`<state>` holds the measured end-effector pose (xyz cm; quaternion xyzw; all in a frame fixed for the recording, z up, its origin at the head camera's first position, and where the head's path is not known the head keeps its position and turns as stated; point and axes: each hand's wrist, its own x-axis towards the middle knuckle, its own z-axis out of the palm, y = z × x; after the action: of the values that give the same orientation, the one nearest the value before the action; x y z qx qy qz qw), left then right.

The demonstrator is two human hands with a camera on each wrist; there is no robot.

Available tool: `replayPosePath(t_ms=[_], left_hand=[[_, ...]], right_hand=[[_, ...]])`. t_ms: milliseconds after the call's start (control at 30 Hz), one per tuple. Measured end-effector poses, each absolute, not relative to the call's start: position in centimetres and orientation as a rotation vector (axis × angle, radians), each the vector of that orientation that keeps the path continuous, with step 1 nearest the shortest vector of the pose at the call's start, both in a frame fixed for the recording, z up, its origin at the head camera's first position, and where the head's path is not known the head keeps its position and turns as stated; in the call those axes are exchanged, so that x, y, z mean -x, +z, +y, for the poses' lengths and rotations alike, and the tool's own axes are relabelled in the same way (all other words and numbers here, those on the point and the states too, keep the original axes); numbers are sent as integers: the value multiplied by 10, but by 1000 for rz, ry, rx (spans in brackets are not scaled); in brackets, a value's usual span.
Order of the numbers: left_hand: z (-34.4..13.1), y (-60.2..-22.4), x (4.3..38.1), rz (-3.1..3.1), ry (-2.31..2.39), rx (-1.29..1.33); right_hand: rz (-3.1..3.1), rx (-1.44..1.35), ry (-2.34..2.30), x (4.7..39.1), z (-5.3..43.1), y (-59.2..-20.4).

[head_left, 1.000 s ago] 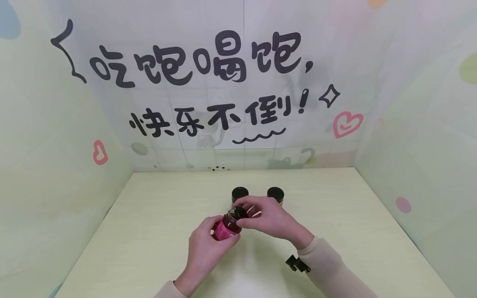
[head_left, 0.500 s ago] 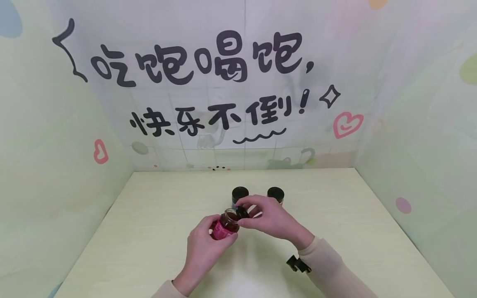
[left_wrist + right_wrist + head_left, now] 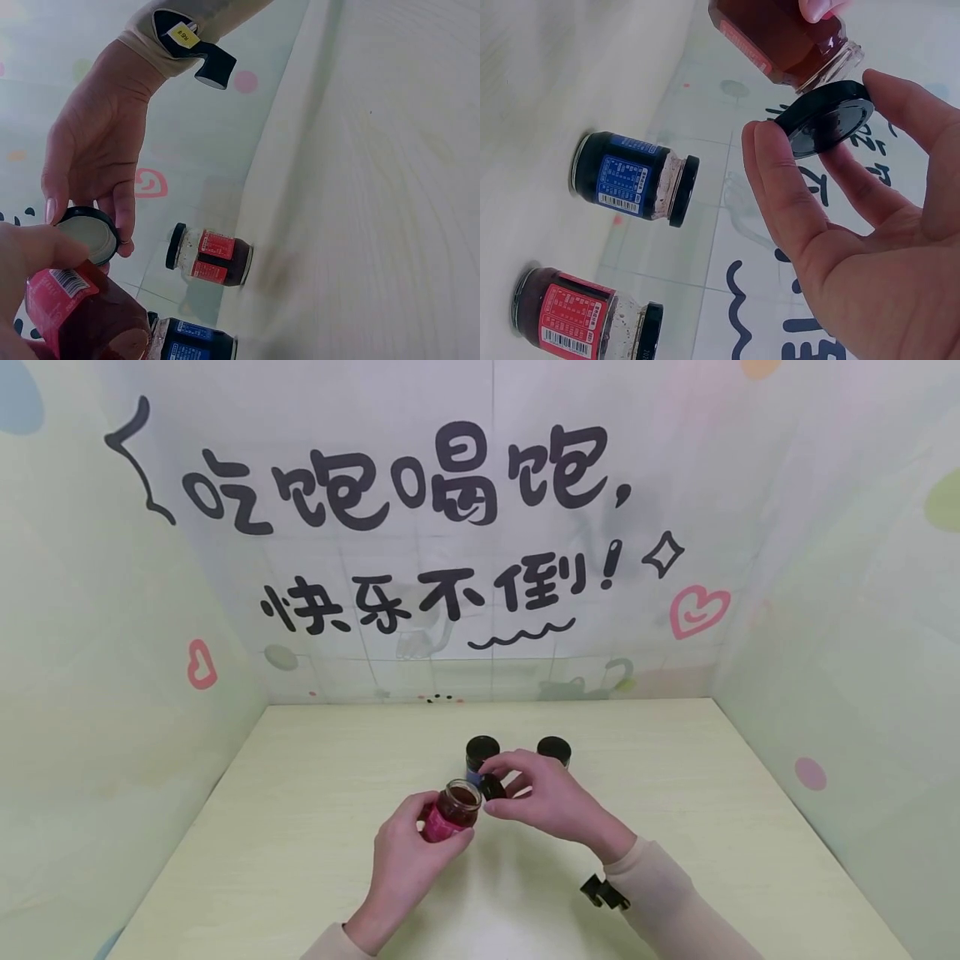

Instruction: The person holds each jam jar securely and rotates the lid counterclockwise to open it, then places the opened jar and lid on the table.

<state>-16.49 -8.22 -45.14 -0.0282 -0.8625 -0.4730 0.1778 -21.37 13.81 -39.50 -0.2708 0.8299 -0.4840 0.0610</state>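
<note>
My left hand (image 3: 416,852) grips a glass jam jar (image 3: 453,814) with a pink label and dark red contents, tilted slightly toward the right. Its round mouth is uncovered. Just right of that mouth, my right hand (image 3: 547,797) pinches the black lid (image 3: 492,787) by its edge between thumb and fingers. In the left wrist view the pale inner side of the lid (image 3: 91,234) shows, while the right wrist view has its glossy black top (image 3: 829,116) beside the jar's glass rim (image 3: 844,67).
Behind the hands stand two capped jars on the pale table (image 3: 300,793): a blue-labelled jar (image 3: 626,176) and a red-labelled jar (image 3: 577,315). Printed fabric walls (image 3: 480,677) enclose the table at the back and sides. A black clip-like device (image 3: 604,892) sits at the right sleeve.
The lid has come away from the jar's mouth toward the right, leaving the mouth in full view. The left hand and jar have shifted slightly left.
</note>
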Motion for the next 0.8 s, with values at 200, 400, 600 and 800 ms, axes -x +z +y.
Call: replayPosePath(t_ms=[200,400,600,800], left_hand=[[-85,-455,165,-2449,-1349,57],[-90,-455,166,-2444,-1357,53],[-94,-456,166,-2454,-1363,49],[-98,-458,166,-2459,-1354,44]], right_hand=[[2518,798,-1492,214,140,-396],[2525,781,-1507,214,143,-398],[2514,779,-1531,214,145,-401],[2506,759,-1546,213,146,-402]])
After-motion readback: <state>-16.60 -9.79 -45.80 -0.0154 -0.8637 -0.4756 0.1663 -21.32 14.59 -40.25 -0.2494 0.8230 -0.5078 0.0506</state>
